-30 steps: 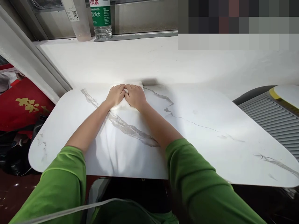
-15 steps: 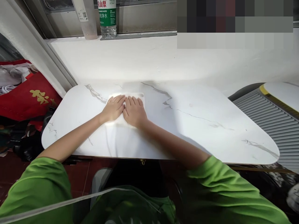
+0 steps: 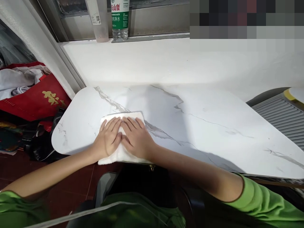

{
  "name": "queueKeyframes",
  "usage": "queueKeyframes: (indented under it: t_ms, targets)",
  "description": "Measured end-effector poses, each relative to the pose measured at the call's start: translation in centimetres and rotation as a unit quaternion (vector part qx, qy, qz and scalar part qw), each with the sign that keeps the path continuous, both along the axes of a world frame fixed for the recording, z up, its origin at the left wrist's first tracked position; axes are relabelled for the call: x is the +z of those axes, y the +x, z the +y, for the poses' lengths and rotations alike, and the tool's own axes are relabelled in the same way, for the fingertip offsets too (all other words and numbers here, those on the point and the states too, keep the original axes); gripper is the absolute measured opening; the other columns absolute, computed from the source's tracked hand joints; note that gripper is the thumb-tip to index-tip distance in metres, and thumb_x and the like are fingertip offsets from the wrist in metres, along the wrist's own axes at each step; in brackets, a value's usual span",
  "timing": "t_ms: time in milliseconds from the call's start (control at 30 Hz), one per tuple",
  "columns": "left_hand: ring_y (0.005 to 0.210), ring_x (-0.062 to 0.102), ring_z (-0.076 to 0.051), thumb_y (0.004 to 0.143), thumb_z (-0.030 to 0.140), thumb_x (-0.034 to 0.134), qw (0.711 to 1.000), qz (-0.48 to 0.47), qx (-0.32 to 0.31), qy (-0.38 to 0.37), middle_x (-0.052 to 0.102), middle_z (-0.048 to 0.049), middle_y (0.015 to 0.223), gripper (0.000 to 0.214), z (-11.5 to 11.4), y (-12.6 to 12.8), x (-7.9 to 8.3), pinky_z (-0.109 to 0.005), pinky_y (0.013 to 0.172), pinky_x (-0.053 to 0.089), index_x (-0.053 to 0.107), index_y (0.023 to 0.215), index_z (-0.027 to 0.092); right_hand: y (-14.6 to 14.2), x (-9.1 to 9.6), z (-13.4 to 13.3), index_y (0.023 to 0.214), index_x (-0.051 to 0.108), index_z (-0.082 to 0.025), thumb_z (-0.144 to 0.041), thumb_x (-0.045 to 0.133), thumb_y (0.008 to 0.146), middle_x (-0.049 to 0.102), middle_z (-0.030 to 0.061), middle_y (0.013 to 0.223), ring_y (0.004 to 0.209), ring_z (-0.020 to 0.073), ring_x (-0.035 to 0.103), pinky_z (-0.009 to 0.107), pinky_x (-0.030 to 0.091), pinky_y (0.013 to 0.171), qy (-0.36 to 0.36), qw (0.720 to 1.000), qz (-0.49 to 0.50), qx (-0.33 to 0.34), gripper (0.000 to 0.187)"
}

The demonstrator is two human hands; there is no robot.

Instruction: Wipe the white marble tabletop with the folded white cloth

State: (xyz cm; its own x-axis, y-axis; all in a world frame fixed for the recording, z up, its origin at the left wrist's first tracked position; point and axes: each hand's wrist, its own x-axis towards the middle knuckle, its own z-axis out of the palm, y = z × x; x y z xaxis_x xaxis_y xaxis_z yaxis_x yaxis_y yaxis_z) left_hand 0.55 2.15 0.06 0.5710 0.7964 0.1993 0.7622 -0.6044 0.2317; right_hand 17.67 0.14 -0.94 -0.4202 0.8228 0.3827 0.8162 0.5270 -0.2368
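A white cloth lies spread on the marble-patterned tabletop, its lower edge reaching the table's front edge. My left hand presses flat on the cloth's left part, fingers stretched out and pointing away from me. Beside it, my right hand rests flat on the cloth's right part with its fingers extended. The two thumbs nearly meet in the middle. Neither hand grips the cloth; the palms cover much of it.
On the window ledge stand a water bottle with a green label and a clear plastic cup. A red bag with white cloth items sits left of the table. At the right is a grey ribbed panel.
Both hands have slid the cloth toward me, from the table's middle to its front edge. The camera view has shifted slightly too.
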Motion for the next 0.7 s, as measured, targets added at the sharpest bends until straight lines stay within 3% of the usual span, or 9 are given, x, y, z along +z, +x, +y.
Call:
queueKeyframes:
  t_ms: [100,200,333,433,567,700]
  targets:
    - [0.144,0.036,-0.028,0.097,0.027,0.028,1.000,0.012,0.016,-0.001,0.045,-0.0151,0.152,0.053,4.4,0.5,-0.3,-0.052,0.121,0.022,0.043,0.145,0.009,0.5,-0.1,4.3,0.135,0.054,-0.008,-0.029,0.038,0.094,0.053,0.0163,0.146,0.135,0.0305,0.044,0.048,0.025,0.116,-0.005,1.000,-0.003,-0.006,0.049]
    - [0.144,0.037,-0.026,0.096,0.027,0.030,1.000,0.019,0.021,-0.011,0.045,-0.0114,0.153,0.052,10.2,1.2,-0.3,-0.050,0.120,0.024,0.044,0.144,0.014,0.5,-0.3,9.6,0.133,0.053,-0.010,-0.026,0.039,0.092,0.055,0.0162,0.143,0.133,0.0292,0.045,0.046,0.026,0.114,-0.013,0.999,0.001,-0.038,0.046]
    - [0.143,0.038,-0.024,0.096,0.027,0.031,1.000,0.002,0.001,-0.009,0.047,-0.0083,0.152,0.049,17.6,1.7,0.1,-0.047,0.119,0.027,0.048,0.140,0.020,-0.1,-0.3,16.2,0.123,0.057,-0.013,-0.022,0.037,0.091,0.063,0.0162,0.129,0.122,0.0286,0.052,0.043,0.030,0.109,-0.010,0.996,0.022,-0.083,0.039]
    - [0.141,0.040,-0.023,0.093,0.025,0.032,1.000,-0.007,-0.012,-0.005,0.050,-0.0082,0.149,0.049,21.7,1.4,0.2,-0.044,0.119,0.027,0.051,0.138,0.019,-1.0,-0.3,19.8,0.123,0.057,-0.012,-0.019,0.035,0.091,0.063,0.0164,0.126,0.120,0.0288,0.052,0.043,0.029,0.107,-0.004,0.994,0.034,-0.106,0.039]
    - [0.140,0.042,-0.023,0.093,0.023,0.031,1.000,-0.003,-0.012,-0.004,0.051,-0.0090,0.149,0.050,24.4,0.2,0.1,-0.041,0.119,0.028,0.050,0.139,0.017,-2.4,-0.3,22.3,0.125,0.056,-0.010,-0.019,0.033,0.093,0.063,0.0173,0.125,0.120,0.0295,0.051,0.043,0.029,0.107,0.000,0.994,0.024,-0.104,0.040]
    - [0.143,0.037,-0.024,0.095,0.025,0.028,1.000,0.019,0.000,-0.007,0.045,-0.0122,0.152,0.052,23.5,-1.3,0.1,-0.042,0.120,0.025,0.047,0.142,0.012,-3.5,-0.4,21.6,0.129,0.055,-0.006,-0.020,0.033,0.094,0.059,0.0195,0.132,0.124,0.0306,0.049,0.044,0.027,0.109,0.003,0.996,0.006,-0.094,0.044]
